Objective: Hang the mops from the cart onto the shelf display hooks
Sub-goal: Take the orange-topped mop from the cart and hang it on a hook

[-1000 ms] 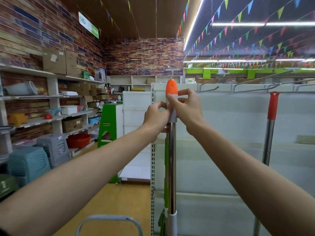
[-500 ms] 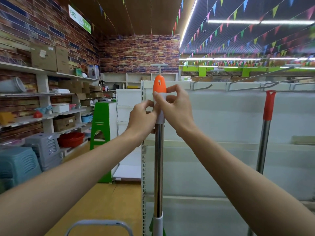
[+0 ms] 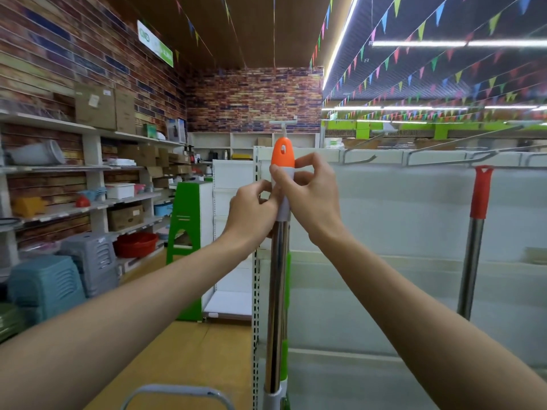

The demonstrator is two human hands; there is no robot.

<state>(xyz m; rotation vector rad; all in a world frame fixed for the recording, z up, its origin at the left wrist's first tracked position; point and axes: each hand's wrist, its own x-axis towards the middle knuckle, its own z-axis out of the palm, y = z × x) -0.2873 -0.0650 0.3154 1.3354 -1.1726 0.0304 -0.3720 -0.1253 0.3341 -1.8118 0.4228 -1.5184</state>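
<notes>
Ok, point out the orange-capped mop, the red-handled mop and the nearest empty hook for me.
Orange-capped mop [image 3: 282, 153]: head view, on the orange cap above the fingers.
Red-handled mop [image 3: 481, 192]: head view, on its red grip.
Empty hook [image 3: 359, 159]: head view, on the upturned tip of the hook right of the hands.

A steel-handled mop [image 3: 276, 306] with an orange, holed cap is being held upright against the left end of the white shelf display [image 3: 414, 220]. A second, red-capped mop [image 3: 473, 247] is being hung further right on that display, beneath its hooks [image 3: 359, 157].
</notes>
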